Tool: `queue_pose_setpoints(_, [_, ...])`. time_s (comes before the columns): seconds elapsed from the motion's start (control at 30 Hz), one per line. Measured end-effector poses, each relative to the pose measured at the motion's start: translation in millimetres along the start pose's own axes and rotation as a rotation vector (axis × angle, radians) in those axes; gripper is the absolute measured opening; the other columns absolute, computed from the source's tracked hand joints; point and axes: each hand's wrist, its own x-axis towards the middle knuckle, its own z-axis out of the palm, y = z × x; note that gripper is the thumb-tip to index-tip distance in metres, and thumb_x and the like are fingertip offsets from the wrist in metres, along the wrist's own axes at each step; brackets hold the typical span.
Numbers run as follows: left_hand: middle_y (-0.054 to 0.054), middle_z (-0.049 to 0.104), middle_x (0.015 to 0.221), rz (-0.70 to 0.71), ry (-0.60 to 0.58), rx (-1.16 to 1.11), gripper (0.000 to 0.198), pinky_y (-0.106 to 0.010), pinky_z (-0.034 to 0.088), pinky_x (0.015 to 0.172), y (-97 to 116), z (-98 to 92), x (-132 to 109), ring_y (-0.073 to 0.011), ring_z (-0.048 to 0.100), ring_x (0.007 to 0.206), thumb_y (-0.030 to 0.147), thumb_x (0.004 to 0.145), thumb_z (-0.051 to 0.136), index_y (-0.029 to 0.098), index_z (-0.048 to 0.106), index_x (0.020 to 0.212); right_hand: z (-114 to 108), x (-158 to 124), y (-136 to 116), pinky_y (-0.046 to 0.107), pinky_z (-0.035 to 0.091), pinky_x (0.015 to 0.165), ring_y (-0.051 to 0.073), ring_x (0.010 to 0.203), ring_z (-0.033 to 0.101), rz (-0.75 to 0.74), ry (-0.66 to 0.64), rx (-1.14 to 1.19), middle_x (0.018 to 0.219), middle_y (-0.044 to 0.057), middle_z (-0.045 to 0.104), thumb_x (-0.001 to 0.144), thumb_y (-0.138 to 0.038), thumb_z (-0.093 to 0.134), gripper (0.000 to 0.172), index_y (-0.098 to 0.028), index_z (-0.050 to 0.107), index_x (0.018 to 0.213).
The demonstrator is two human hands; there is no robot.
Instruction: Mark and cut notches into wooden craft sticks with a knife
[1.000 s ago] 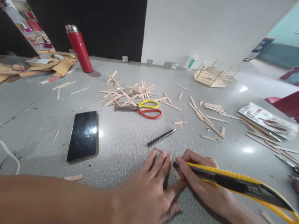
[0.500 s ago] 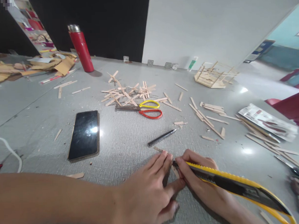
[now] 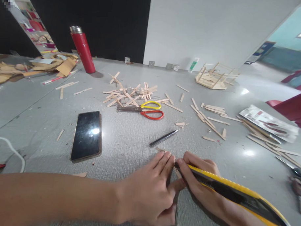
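Observation:
My right hand (image 3: 204, 177) is closed round a yellow and black utility knife (image 3: 232, 187), its tip down by my left fingertips. Beneath the tip lies a wooden craft stick (image 3: 177, 172), mostly covered by my fingers. My left hand (image 3: 155, 188) presses that stick against the grey table, fingertips on one side of the blade and thumb on the other. A dark pen (image 3: 163, 138) rests just beyond my left fingers. Farther off are scissors (image 3: 140, 108) with one yellow and one red handle, touching a pile of craft sticks (image 3: 127, 94).
A phone (image 3: 86, 135) lies left of centre. At the back stand a red bottle (image 3: 83, 51) and a small stick-built frame (image 3: 214, 78). Loose sticks (image 3: 207, 119) and a plastic packet (image 3: 269, 123) are spread to the right. Cardboard scraps (image 3: 57, 65) fill the back left.
The knife's rear end has swung slightly lower and toward me, while its tip stays by my left fingertips. My left hand holds nearly the same place; the view shifts a little.

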Motion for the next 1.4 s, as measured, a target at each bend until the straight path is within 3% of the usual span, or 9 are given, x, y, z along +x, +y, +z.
queue_pose_setpoints(0.2, [-0.039,0.055,0.145,0.054,-0.043,0.085,0.066,-0.057,0.024,0.124,-1,-2.7,3,-0.0505,0.050,0.142,0.046,0.094,0.055,-0.006,0.062,0.135,1,2,-6,0.028,0.031,0.048,0.012,0.045,0.034,-0.075,-0.022,-0.090,0.051,-0.007,0.037,0.100,-0.036,0.052,0.041,-0.027,0.036,0.064])
queue_pose_setpoints(0.33, [-0.039,0.057,0.144,0.063,-0.053,0.082,0.060,-0.058,0.024,0.124,-1,-3.1,3,-0.0509,0.051,0.141,0.046,0.094,0.057,-0.003,0.069,0.126,-2,2,-4,0.028,0.031,0.048,0.011,0.045,0.035,-0.108,-0.059,-0.094,0.051,-0.008,0.035,0.102,-0.035,0.051,0.041,-0.026,0.034,0.065])
queue_pose_setpoints(0.5, [-0.037,0.058,0.144,0.063,-0.052,0.125,0.061,-0.057,0.025,0.123,-2,-3.2,3,-0.0485,0.053,0.141,0.044,0.097,0.050,-0.001,0.061,0.137,-3,3,0,0.029,0.033,0.049,0.011,0.045,0.034,-0.112,-0.105,-0.077,0.053,-0.008,0.031,0.105,-0.037,0.048,0.044,-0.026,0.034,0.065])
queue_pose_setpoints(0.8, [-0.037,0.059,0.142,0.110,-0.047,0.180,0.068,-0.056,0.028,0.122,-3,-1.4,2,-0.0479,0.055,0.140,0.046,0.100,0.047,-0.004,0.054,0.145,-6,3,-2,0.029,0.040,0.054,0.012,0.047,0.048,-0.047,-0.077,-0.087,0.053,-0.005,0.048,0.105,-0.042,0.048,0.046,-0.026,0.043,0.063])
queue_pose_setpoints(1.17, [-0.034,0.062,0.141,0.111,-0.044,0.181,0.062,-0.054,0.028,0.123,-3,-2.3,3,-0.0447,0.056,0.140,0.045,0.101,0.046,-0.001,0.060,0.139,-2,2,5,0.027,0.040,0.053,0.013,0.054,0.046,0.002,-0.078,-0.074,0.058,-0.005,0.047,0.104,-0.046,0.052,0.044,-0.026,0.045,0.066])
queue_pose_setpoints(1.4, [-0.037,0.060,0.141,0.109,-0.040,0.161,0.057,-0.055,0.030,0.123,-5,-1.2,3,-0.0464,0.056,0.139,0.043,0.100,0.048,-0.001,0.063,0.134,3,-2,5,0.027,0.037,0.048,0.011,0.046,0.039,-0.034,-0.048,-0.068,0.052,-0.007,0.041,0.105,-0.044,0.053,0.046,-0.025,0.044,0.064])
